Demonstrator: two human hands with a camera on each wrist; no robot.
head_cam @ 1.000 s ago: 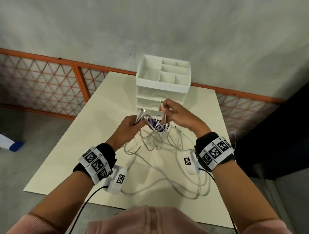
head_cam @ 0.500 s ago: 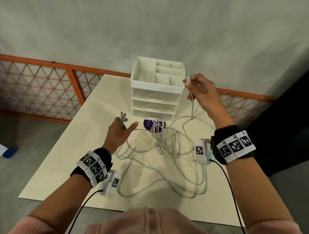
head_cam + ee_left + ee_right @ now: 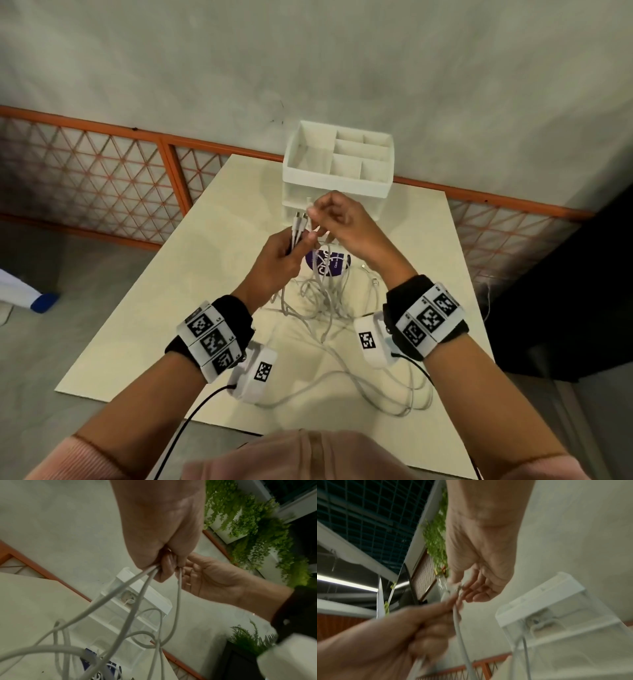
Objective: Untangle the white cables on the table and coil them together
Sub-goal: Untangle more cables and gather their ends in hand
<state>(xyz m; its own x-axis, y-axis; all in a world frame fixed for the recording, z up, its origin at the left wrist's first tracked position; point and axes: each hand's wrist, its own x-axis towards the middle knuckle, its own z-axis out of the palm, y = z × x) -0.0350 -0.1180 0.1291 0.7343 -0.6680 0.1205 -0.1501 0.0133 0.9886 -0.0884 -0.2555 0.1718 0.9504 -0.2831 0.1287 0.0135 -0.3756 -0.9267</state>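
Several white cables (image 3: 325,301) lie in a loose tangle on the cream table (image 3: 191,274), with long loops reaching its near edge. My left hand (image 3: 284,255) grips a bunch of cable ends upright, plugs sticking out above the fist. In the left wrist view the cables (image 3: 130,609) hang down from that closed left hand (image 3: 164,555). My right hand (image 3: 337,219) meets it from the right and pinches one plug end beside the bunch. The right wrist view shows the right hand (image 3: 471,588) pinching the cable end (image 3: 452,591) against the left hand's fingers.
A white drawer organiser (image 3: 337,171) with open top compartments stands just behind the hands. A round purple label or disc (image 3: 327,263) lies under the cables. An orange lattice fence (image 3: 102,178) runs behind the table, and a dark object (image 3: 565,291) stands to the right.
The right hand, raised high to the right with a cable end half a second ago, has come back down to the left hand. The left hand rose and now grips the ends together.
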